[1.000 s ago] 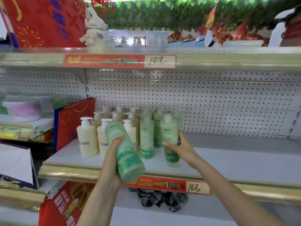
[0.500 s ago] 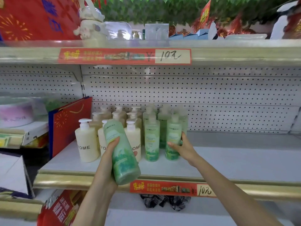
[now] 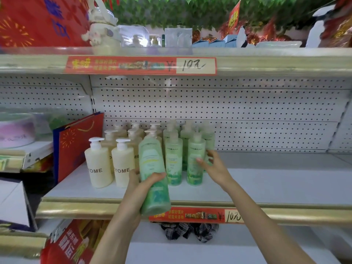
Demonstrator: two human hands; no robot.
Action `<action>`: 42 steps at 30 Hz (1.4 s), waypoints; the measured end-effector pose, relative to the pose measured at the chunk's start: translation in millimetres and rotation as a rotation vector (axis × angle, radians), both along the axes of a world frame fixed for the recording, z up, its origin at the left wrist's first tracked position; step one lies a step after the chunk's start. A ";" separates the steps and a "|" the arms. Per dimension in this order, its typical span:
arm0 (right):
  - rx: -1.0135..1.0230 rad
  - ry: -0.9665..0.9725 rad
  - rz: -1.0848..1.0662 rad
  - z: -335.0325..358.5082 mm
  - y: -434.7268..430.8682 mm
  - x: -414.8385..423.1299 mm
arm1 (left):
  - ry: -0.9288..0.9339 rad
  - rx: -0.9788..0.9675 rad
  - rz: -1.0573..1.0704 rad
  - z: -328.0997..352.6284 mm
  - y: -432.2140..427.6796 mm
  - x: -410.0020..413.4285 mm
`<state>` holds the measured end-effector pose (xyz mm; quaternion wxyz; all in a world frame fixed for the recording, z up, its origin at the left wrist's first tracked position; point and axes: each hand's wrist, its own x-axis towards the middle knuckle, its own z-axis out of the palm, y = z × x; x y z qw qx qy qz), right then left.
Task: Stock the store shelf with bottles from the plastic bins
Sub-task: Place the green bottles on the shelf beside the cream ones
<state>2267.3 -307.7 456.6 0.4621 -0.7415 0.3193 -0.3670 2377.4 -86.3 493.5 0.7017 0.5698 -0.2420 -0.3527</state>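
**Fingers [image 3: 157,176] curled round a green bottle [image 3: 152,161], its place on the shelf [image 3: 266,187] not yet taken**

The left hand [image 3: 139,187] grips the green bottle about its middle, wrapped close round the body from both sides. The bottle is tilted, its cap leaning far toward the stock and its base hanging over the shelf's gold lip [image 3: 76,207] at the near edge.

The right hand [image 3: 214,166] holds nothing. Its fingers [image 3: 210,154] are loosely spread at the right side of the front-right bottle [image 3: 195,168], which stands upright. The thumb tip lies across that bottle's label, but whether it touches I cannot tell.

The green rows [image 3: 187,138] run from near to far. Cream pump bottles [image 3: 98,164] stand just left of them, and a red gift bag [image 3: 76,145] leans further left. Bare shelf stretches away to the right.

The step in hand looks to be setting the held bottle down, most likely just right of the front-right bottle to start a fresh row. To do it well:

- Bring the bottle fully upright before its base meets the board.
- Lift the base clear of the lip rather than dragging it over.
- Set it down just beside its neighbour, with the label facing near.

These bottles are tall and narrow, so a knock could topple several. The free hand would serve best steadying the neighbour or drawing clear.
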 end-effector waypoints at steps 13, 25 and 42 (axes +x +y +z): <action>0.171 -0.259 0.210 40.0 80.0 -32.7 | -0.478 -0.013 -0.185 5.8 -19.0 -29.5; 0.079 -0.286 0.055 38.4 42.9 -52.1 | -1.113 0.239 -0.105 -4.6 -56.7 -32.5; 0.015 0.033 0.049 -23.8 -15.4 -40.9 | -1.696 0.609 0.137 13.4 -126.4 36.0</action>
